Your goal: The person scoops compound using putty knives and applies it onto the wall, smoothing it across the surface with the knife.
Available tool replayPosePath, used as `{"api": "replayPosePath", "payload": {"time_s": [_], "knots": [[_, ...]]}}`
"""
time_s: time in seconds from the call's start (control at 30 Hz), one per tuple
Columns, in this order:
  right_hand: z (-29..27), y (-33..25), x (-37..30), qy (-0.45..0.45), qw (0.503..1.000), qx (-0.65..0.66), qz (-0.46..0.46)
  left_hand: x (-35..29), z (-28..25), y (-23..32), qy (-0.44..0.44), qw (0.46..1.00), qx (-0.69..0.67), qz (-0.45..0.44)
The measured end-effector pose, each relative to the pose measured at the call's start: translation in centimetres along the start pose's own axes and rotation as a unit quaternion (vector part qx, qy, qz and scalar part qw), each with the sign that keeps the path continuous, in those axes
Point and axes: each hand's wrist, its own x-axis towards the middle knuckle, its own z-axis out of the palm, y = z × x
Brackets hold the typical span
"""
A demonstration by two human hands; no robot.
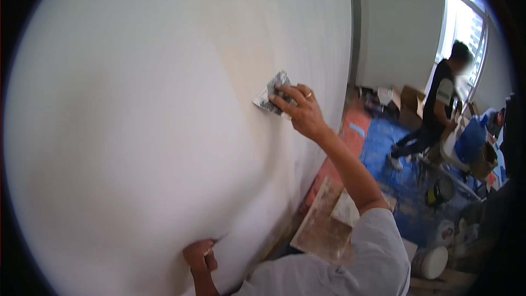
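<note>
A putty knife with a wide, smeared metal blade (268,97) is in my right hand (307,114), whose fingers press on the blade. The blade lies tilted against the white wall (137,104), beside a faint yellowish vertical band (241,60) on its surface. Lower down, close to the wall, my left hand (200,254) is closed around something slim. A thin dark tip juts out beyond its fingers, too small to name.
Brown boards (323,230) lie on the floor below my right arm. A blue floor sheet (383,137) stretches behind, where another person (441,93) stands near a window (463,27). A white bucket (433,263) and a dark bucket (440,191) are at the right.
</note>
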Motion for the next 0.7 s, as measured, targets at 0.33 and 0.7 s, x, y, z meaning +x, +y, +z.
{"api": "replayPosePath", "payload": {"time_s": [0.33, 0.7], "knots": [[14.4, -13.7, -34.0, -0.088, 0.933, 0.177, 0.299, 3.0, 1.6, 0.2, -0.067, 0.998, 0.016, -0.009], [18.4, -16.4, -41.1, -0.078, 0.399, 0.387, 0.827, 3.3, 2.8, -0.3, -0.042, 0.998, 0.019, 0.035]]}}
